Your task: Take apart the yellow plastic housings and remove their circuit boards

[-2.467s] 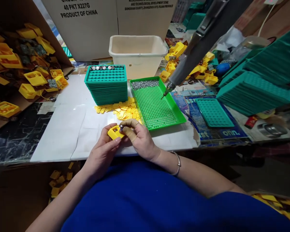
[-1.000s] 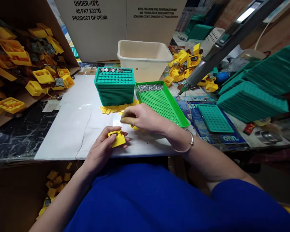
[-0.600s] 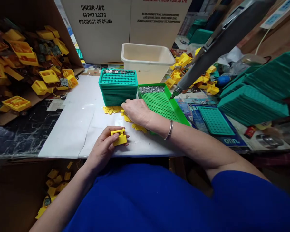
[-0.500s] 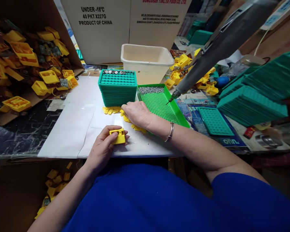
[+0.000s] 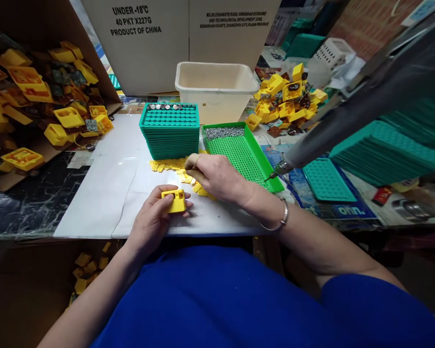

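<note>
My left hand (image 5: 154, 212) grips a small yellow plastic casing (image 5: 180, 205) between thumb and fingers, its side with the openings turned up. Over a scatter of small flat yellow plastic pieces (image 5: 162, 166) is my right hand (image 5: 219, 178), a bracelet on its wrist. Its thumb and fingertips are pinched together; whatever lies between them is too small to make out. Just behind the pieces stands a stack of teal trays (image 5: 169, 140), the top one with a row of small round metal parts (image 5: 166, 107).
An electric screwdriver (image 5: 304, 145) hangs at the right, its bit over a green perforated tray (image 5: 239, 154) of small metal screws. Behind are a cream plastic tub (image 5: 217, 104) and a heap of yellow casings (image 5: 286, 99). A carton (image 5: 108, 67) of yellow parts stands left.
My right hand has drawn slightly back from the yellow pieces, with its fingertips pinched. The screwdriver appears lower and further right. My left hand keeps its hold on the casing.
</note>
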